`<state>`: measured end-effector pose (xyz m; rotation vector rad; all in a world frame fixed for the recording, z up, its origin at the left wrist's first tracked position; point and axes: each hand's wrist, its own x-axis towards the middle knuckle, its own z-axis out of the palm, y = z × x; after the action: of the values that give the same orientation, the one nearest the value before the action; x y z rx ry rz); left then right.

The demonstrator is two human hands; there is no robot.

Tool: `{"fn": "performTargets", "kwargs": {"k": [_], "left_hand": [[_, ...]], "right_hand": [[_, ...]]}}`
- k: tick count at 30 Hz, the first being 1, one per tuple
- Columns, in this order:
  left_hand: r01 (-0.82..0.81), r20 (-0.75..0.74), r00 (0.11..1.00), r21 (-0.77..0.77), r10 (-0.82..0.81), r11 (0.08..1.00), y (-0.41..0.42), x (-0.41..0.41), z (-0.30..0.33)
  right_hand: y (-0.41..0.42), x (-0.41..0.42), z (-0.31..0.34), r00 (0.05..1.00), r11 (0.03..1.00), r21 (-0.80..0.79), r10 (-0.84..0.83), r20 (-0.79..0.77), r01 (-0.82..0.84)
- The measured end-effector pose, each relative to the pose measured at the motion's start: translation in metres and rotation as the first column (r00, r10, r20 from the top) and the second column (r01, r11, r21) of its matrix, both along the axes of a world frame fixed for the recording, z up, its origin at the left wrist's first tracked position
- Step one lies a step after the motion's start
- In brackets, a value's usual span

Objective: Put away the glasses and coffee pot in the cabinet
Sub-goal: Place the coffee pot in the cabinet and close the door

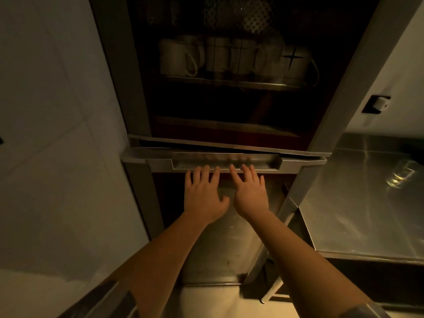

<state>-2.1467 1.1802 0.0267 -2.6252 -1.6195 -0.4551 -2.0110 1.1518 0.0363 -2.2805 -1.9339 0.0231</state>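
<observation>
Both hands are lying flat, fingers straight and spread, holding nothing: the left hand [205, 195] and right hand [250, 191] are pressing side by side just below the long recessed metal handle [226, 162] of the steel cabinet [137, 92]. Behind its dark glass, white mugs [229, 57] are standing in a row. A clear glass [400, 176] is sitting far right on the shiny steel counter [355, 214].

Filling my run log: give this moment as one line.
left hand: open, at cabinet handle | right hand: open, same handle | mugs: on shelf | glass: on counter
</observation>
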Motion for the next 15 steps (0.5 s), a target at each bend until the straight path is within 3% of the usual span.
{"fn": "performTargets", "kwargs": {"k": [15], "left_hand": [[-0.006, 0.03, 1.0, -0.001, 0.006, 1.0, 0.029, 0.004, -0.011]], "right_hand": [[0.024, -0.009, -0.017, 0.996, 0.994, 0.08, -0.072, 0.044, 0.068]]}}
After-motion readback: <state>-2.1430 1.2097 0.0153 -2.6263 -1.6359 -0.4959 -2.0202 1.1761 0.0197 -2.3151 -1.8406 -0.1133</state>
